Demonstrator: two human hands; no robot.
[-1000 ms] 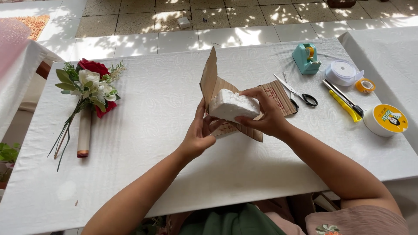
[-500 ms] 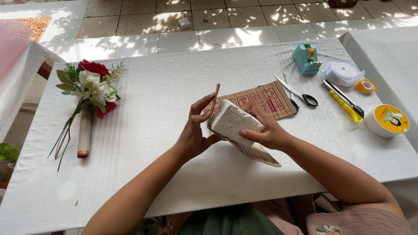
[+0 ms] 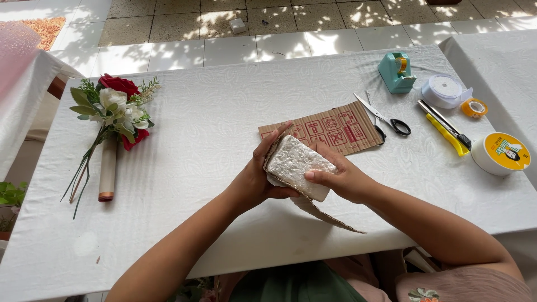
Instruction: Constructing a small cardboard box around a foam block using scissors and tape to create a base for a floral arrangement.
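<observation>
We hold: foam block (image 3: 296, 168), long axis slanting right-down, clamped between left hand (image 3: 258, 178) and right hand (image 3: 342, 180), cardboard (image 3: 330, 215) beneath.

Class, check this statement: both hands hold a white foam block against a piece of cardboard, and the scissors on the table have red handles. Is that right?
Not quite. The head view shows the scissors with black handles, not red. The rest stands: the left hand and right hand hold the white foam block against a piece of cardboard.
</observation>
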